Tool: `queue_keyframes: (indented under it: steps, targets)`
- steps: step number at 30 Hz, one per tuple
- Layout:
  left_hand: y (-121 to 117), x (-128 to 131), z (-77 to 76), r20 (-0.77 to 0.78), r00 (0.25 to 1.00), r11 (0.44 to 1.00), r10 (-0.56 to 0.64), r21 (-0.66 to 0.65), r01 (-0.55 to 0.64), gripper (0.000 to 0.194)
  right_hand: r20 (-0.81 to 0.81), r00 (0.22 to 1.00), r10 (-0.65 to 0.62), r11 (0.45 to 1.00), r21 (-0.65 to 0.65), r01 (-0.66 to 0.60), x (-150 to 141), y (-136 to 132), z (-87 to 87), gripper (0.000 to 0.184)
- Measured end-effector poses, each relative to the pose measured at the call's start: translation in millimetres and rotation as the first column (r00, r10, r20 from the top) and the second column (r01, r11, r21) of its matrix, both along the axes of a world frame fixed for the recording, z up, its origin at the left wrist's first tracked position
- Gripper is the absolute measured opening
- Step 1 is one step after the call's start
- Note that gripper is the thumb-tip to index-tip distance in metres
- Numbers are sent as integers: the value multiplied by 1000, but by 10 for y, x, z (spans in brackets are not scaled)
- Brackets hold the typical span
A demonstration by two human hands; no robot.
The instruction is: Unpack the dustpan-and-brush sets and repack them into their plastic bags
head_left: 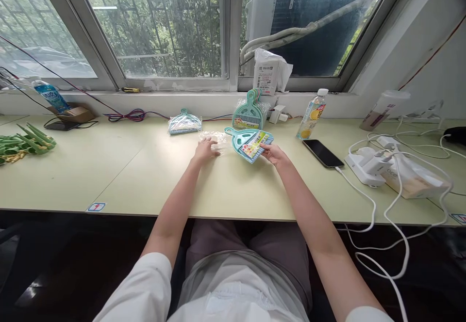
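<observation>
My right hand (274, 154) grips a teal mini dustpan-and-brush set (248, 142) with a colourful label, held by its lower right edge just over the table. My left hand (205, 149) rests with fingers spread on a clear plastic bag (214, 138) lying flat to the left of the set. Behind them a stack of teal dustpan sets (249, 111) leans upright near the window sill. A bagged set (184, 123) lies further left on the pale green table (145, 176).
A drink bottle (310, 116) and a black phone (322, 153) sit to the right, then a white power strip (367, 167) with trailing white cables and a box. Green clips (25, 142) lie far left, with a blue bottle (51, 96) behind. A white packet (267, 72) stands on the sill.
</observation>
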State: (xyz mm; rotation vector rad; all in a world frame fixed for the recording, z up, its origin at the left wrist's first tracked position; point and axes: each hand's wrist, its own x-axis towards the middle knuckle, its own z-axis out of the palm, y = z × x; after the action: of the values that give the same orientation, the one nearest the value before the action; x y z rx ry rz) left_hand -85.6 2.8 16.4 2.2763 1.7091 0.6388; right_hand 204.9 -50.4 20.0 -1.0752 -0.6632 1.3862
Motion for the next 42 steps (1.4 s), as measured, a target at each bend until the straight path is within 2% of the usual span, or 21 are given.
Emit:
queue_keyframes:
  steps: [2, 5, 8, 14, 19, 24, 27, 32, 36, 37, 39, 42]
  targets:
    - [-7, -11, -8, -87, 996, 999, 17, -33, -20, 42, 27, 999, 25, 1000, -2, -25, 21, -4, -3, 13]
    - [5, -12, -22, -141, 984, 994, 108, 14, -107, 25, 63, 995, 81, 997, 7, -82, 19, -14, -7, 13]
    - [32, -6, -39, -190, 964, 982, 187, 72, -176, 27, 99, 984, 147, 989, 10, -149, -11, -37, 4, 15]
    - [8, 12, 17, -298, 933, 979, 202, 89, -184, 29, 193, 951, 243, 970, -24, -242, -57, -81, 21, 15]
    - [-42, 80, 84, -376, 896, 971, 237, 75, -226, 28, 198, 959, 203, 978, 0, -207, -46, -35, -44, 16]
    - [-112, 145, 98, -233, 930, 952, 284, 185, -244, 35, 155, 986, 66, 997, 24, -71, -53, 6, -90, 16]
    - [-171, 181, 127, -154, 949, 937, 276, 263, -230, 38, 135, 990, 35, 998, 45, -41, -92, -14, -75, 15]
    - [-285, 271, 172, -23, 992, 924, 127, 367, -110, 39, 94, 993, 77, 988, 124, -88, -242, -86, -18, 13]
    - [-431, 362, 233, 83, 996, 909, 9, 416, -43, 36, 51, 997, 60, 977, 201, -69, -355, -129, 24, 12]
    - [-471, 387, 251, 129, 992, 904, 15, 422, -69, 37, 36, 998, 50, 973, 225, -57, -375, -138, 35, 13]
    - [-535, 441, 279, 265, 960, 889, 93, 411, -200, 48, 10, 1000, 24, 961, 275, -26, -406, -155, 58, 14]
    - [-544, 511, 280, 491, 831, 836, 261, 316, -449, 69, -18, 1000, -18, 945, 326, 23, -442, -181, 88, 16]
